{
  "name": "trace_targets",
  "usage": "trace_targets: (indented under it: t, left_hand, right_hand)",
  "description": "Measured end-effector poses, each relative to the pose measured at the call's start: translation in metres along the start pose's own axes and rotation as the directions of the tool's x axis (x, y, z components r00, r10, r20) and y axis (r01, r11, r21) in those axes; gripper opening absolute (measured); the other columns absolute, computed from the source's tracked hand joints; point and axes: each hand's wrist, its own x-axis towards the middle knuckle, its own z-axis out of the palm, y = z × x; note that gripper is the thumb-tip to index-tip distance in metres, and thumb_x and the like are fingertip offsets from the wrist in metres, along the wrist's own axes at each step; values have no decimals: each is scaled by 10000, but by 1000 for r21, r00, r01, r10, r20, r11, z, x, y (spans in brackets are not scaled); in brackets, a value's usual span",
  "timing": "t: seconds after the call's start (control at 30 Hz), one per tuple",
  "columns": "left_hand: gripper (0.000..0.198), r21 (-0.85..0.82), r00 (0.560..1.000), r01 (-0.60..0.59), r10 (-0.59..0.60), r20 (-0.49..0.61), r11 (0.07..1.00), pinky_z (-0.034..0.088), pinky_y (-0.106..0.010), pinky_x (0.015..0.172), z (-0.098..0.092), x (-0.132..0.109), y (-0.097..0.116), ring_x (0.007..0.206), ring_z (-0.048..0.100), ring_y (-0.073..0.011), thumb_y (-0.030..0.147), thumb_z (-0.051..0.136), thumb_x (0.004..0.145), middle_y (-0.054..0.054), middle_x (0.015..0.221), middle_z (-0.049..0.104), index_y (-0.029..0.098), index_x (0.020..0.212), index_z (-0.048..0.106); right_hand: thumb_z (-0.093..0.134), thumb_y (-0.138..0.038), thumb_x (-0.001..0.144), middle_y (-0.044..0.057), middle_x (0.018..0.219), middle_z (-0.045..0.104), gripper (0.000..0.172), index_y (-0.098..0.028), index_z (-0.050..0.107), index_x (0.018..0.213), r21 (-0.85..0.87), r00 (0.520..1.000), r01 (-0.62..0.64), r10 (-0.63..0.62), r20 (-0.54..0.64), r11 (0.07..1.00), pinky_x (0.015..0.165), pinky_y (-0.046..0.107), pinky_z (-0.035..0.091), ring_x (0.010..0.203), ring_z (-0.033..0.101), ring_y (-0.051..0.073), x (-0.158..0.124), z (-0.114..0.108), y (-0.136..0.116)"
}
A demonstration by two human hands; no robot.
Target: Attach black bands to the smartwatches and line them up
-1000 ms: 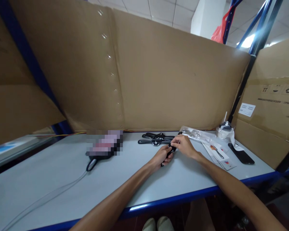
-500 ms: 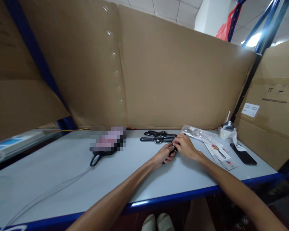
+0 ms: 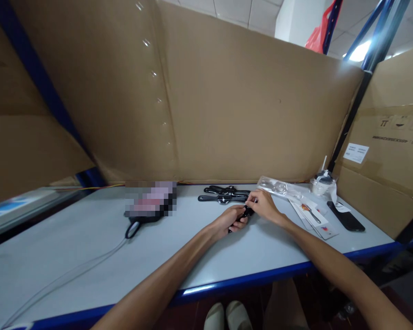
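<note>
My left hand [image 3: 231, 221] is wrapped round a black spokeshave [image 3: 247, 212], held slantwise just above the table. The bent fingers of my right hand [image 3: 262, 204] pinch at its middle part; what exactly they grip there is hidden. Only small pieces of the held tool show between the fingers. Just beyond my hands, several more black spokeshaves [image 3: 223, 198] lie in a loose pile, with straight handles on both sides and shiny centre bodies.
Clear plastic packaging [image 3: 278, 185] and printed cards [image 3: 311, 213] lie to the right, near a black phone [image 3: 347, 217] and a white cup-like container [image 3: 323, 185]. Left stands a blurred-out device [image 3: 150, 201] with a cable. Cardboard [image 3: 227, 105] walls the table's back.
My right fingers have shifted slightly on the spokeshave, and a bit more of its black middle shows. The whole view has shifted a little; the pile stays put.
</note>
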Motion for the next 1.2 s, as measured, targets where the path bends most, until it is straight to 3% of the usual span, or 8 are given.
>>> trace_targets:
  t: [0.2,0.37,0.53,0.67,0.77,0.83,0.9,1.2]
  left_hand:
    - [132,20,1000,-9,9,-6,1000,69,-145,388,2,-1,1,388,249,-24,240,513,921,85,603,403,219,910,383]
    - [135,25,1000,7,-7,-18,1000,69,-146,388,1,-1,2,391,242,-23,218,510,918,90,604,389,221,909,375]
    - [112,44,999,-3,5,-35,999,72,-148,381,4,-2,1,384,243,-29,222,493,928,93,601,381,224,936,382]
    - [169,8,991,-105,106,-86,994,79,-147,380,7,-1,-3,384,261,-36,272,522,931,95,599,383,237,922,357]
    - [236,-43,976,-176,169,-135,983,87,-144,386,7,0,-6,387,276,-39,335,572,925,101,606,395,245,952,356]
    - [276,-62,973,-192,182,-141,979,86,-142,390,6,1,-8,387,276,-36,364,609,914,106,608,395,247,977,368]
    - [302,-62,973,-200,191,-130,978,82,-140,393,4,2,-9,389,276,-32,376,639,901,106,609,399,243,978,379]
    - [278,-13,969,-193,188,-163,981,91,-139,386,6,2,-9,382,273,-31,351,628,902,109,604,395,240,962,380]
  right_hand:
    - [723,-175,806,0,650,668,160,-180,682,652,-24,999,-28,29,26,999,676,263,377,683,575,157,1,1,4]
    - [690,-190,850,24,710,672,224,-185,633,633,-204,999,35,-36,1,978,721,273,361,792,566,180,-2,6,6]
    - [613,-246,929,27,714,669,289,-184,637,648,-183,994,88,-98,-46,979,735,275,366,755,561,166,1,-7,6]
    - [566,-248,920,11,646,643,293,-182,634,643,-55,987,-82,73,-143,995,642,257,358,644,544,142,11,-29,17]
    - [614,-199,826,8,621,661,134,-178,653,699,188,955,-291,274,111,938,584,229,378,613,575,137,15,-33,28]
    - [639,-186,783,24,675,710,43,-176,681,785,332,874,-444,321,366,832,549,210,397,634,616,141,14,-28,31]
    - [649,-206,781,40,736,741,66,-174,697,815,414,803,-530,282,524,740,520,193,403,647,629,135,11,-21,32]
    - [673,-241,812,48,757,742,88,-163,691,774,534,768,-589,212,605,606,486,178,389,600,607,103,4,-13,30]
